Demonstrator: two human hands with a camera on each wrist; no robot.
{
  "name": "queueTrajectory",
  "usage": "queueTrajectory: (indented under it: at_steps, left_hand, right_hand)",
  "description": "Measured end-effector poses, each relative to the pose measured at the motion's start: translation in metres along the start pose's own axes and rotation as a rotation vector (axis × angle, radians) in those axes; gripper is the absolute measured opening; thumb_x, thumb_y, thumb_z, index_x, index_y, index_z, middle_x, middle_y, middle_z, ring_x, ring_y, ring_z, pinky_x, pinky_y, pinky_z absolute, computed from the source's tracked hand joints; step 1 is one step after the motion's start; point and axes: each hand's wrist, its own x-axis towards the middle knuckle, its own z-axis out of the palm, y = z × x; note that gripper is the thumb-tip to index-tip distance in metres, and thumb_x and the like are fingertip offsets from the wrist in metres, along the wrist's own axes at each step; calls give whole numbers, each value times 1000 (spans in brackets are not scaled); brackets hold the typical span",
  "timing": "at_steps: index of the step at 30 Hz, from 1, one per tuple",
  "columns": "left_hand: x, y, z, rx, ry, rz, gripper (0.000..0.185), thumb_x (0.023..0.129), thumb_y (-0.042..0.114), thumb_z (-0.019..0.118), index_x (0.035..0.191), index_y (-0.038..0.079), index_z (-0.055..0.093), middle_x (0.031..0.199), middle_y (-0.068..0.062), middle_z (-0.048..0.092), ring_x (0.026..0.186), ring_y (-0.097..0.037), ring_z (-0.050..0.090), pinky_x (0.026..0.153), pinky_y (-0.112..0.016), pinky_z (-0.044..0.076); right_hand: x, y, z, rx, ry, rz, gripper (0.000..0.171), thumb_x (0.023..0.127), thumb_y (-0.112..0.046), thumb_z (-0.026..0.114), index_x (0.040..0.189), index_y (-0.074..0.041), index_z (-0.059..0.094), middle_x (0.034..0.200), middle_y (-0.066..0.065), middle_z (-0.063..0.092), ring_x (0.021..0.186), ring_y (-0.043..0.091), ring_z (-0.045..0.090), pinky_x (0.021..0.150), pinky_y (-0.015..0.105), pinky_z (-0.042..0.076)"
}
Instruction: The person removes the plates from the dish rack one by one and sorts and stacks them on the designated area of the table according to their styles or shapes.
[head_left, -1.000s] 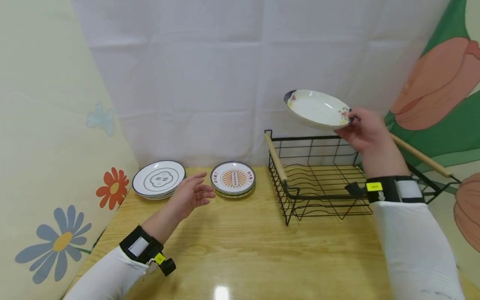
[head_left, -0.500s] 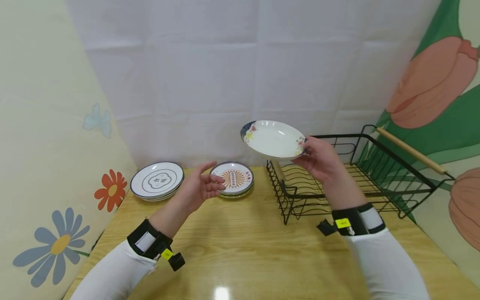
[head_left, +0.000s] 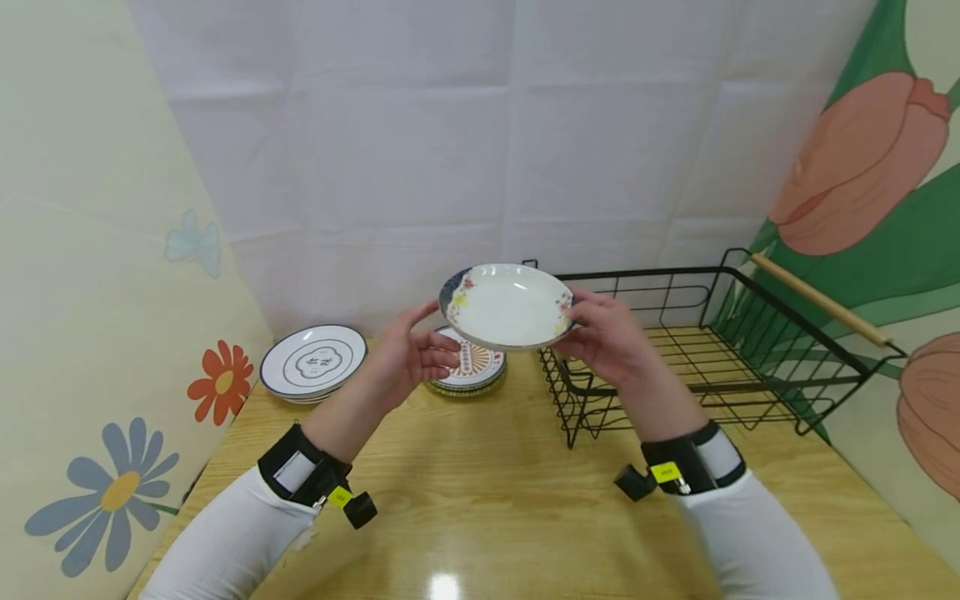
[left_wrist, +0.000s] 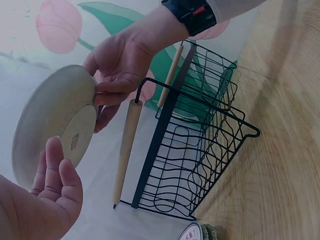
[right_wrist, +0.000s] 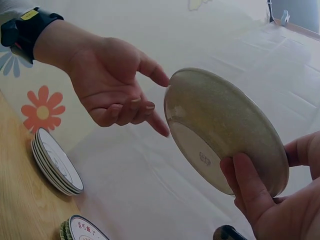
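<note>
An oval white dish (head_left: 510, 306) with a dark blue end and small flowers is held in the air by my right hand (head_left: 606, 337). The thumb lies at its right rim and the fingers support its underside, as the right wrist view shows. My left hand (head_left: 408, 358) is at the dish's other end, thumb tip at the rim and fingers loosely bent below; whether it touches cannot be told. The dish's pale underside (right_wrist: 220, 125) bears a small mark. Behind the left fingers sits a stack of small round plates (head_left: 468, 379), partly hidden by the hand and dish.
To the left, a stack of larger white plates (head_left: 313, 360) with dark rims stands on the wooden table (head_left: 480, 500). A black wire dish rack (head_left: 720, 387) with wooden handles stands at the right. A white cloth (head_left: 390, 150) hangs behind.
My right hand has brought the dish left and down from above the rack, to in front of the cloth. My left hand has moved slightly right and up, up to the dish's left end.
</note>
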Motion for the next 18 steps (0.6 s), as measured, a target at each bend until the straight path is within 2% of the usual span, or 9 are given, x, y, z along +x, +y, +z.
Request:
queueTrajectory:
  at_steps: [3,5,7,10,13,15,18]
  left_hand:
    - [0,1,3,-12,2,-3,50,110,46,30,144,13,45,76,4,72,67,-10,69,71,-26,57]
    - [-2,2,4,-11,4,-5,48,110,48,31,121,11,59,75,4,72,67,-11,68,72,-27,57]
    - [-3,2,3,-7,16,7,48,109,47,31,101,13,64,75,3,72,68,-12,68,73,-27,57]
    - [-7,0,-1,-2,45,32,46,109,45,33,98,15,65,75,3,72,71,-13,69,74,-28,57]
    - [-10,-3,-6,-12,84,43,39,110,42,34,107,14,61,74,3,73,71,-14,70,73,-29,58]
    - [-12,-6,-9,-20,96,35,39,110,41,33,111,12,59,74,2,74,72,-14,71,73,-29,58]
    - [-13,-8,-12,-11,95,36,39,110,40,32,114,11,59,74,3,75,72,-14,73,74,-30,59]
  right_hand:
    - [-3,2,7,-10,-19,2,57,103,-3,47,158,-3,35,112,5,69,80,15,73,78,28,63]
    - [-3,4,11,-15,-33,-3,57,103,-3,47,159,-2,34,115,5,67,81,15,72,80,29,63]
    - [-4,6,15,-9,-40,-3,58,103,-3,46,159,-2,34,114,5,67,82,16,73,79,29,63]
    - [-4,11,22,6,-52,4,58,103,-2,46,159,-2,33,108,4,70,80,16,73,76,28,63]
    - [-4,16,30,26,-57,15,58,103,-3,47,159,-4,34,106,5,71,78,17,74,76,29,63]
    - [-4,18,35,26,-70,18,60,103,-4,47,161,-7,31,115,9,68,78,17,74,77,30,63]
    - [-4,21,43,30,-59,31,61,104,-5,45,163,-11,28,138,20,55,80,19,73,79,31,63]
